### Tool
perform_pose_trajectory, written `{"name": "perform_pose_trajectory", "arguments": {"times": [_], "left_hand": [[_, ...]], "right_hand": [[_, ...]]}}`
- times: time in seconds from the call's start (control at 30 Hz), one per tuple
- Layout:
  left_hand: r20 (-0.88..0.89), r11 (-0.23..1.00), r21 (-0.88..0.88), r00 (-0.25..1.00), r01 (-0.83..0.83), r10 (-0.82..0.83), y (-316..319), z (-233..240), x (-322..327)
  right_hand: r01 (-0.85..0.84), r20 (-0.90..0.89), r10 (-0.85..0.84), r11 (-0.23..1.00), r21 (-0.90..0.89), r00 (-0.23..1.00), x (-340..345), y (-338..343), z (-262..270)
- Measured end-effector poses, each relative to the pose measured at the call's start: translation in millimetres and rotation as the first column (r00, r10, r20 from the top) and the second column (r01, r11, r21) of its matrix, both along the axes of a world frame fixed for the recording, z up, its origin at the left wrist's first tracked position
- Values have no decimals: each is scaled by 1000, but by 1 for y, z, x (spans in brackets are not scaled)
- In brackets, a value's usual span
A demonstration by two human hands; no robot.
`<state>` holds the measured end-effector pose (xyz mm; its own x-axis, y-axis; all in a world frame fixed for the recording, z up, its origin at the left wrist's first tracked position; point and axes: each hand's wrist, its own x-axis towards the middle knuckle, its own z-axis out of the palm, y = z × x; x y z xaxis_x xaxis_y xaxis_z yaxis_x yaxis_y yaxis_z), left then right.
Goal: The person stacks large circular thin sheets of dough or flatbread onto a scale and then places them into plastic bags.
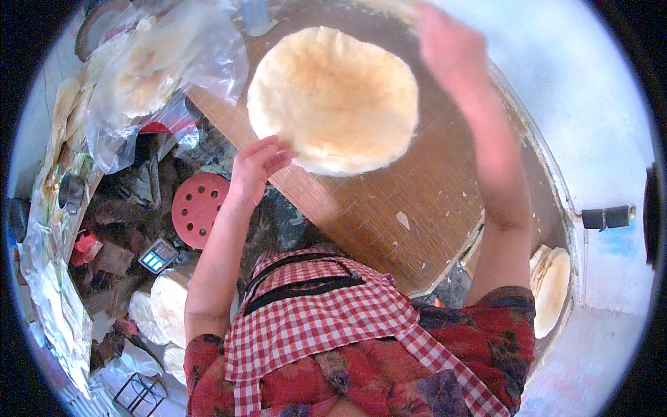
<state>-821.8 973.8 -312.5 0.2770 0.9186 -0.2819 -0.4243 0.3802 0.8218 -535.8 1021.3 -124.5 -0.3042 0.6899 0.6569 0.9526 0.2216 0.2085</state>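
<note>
A large round flatbread [333,99], pale with light brown patches, lies on a brown tabletop with a woven pattern [417,208]. At its lower left rim is my left hand [263,167], the fingertips meeting the bread's edge. Whether they pinch it is not clear, since the thumb is hidden. My right hand [451,47] is a blur beyond the bread's upper right side, apart from it. Its fingers look curled, but motion hides whether anything is in them.
Clear plastic bags [156,68] with flatbreads lie at upper left. Below are a red sanding disc [198,208], a lit digital display [159,255] and stacked breads [169,307]. More folded flatbreads [552,292] rest at right by the white wall [609,156].
</note>
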Motion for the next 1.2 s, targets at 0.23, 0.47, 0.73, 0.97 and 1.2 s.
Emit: {"name": "perform_pose_trajectory", "arguments": {"times": [0.23,0.47,0.73,0.97,1.2], "left_hand": [[215,993,-34,971,117,-107,11,8,8],[310,995,-98,951,16,15,10,13,12],[-182,992,125,982,-17,40,17,8,18],[15,958,-261,992,-119,128,52,13,25],[-265,995,-96,964,-38,11,100,20,51]], "right_hand": [[-232,-274,110,854,-466,955,-17,-6,-112],[-292,-370,98,806,-515,924,-27,-5,-117],[-303,-439,50,793,-529,897,-24,-8,-113],[-322,-447,80,805,-498,891,-19,-7,-118],[-212,-390,43,891,-402,920,-10,12,-104]]}}
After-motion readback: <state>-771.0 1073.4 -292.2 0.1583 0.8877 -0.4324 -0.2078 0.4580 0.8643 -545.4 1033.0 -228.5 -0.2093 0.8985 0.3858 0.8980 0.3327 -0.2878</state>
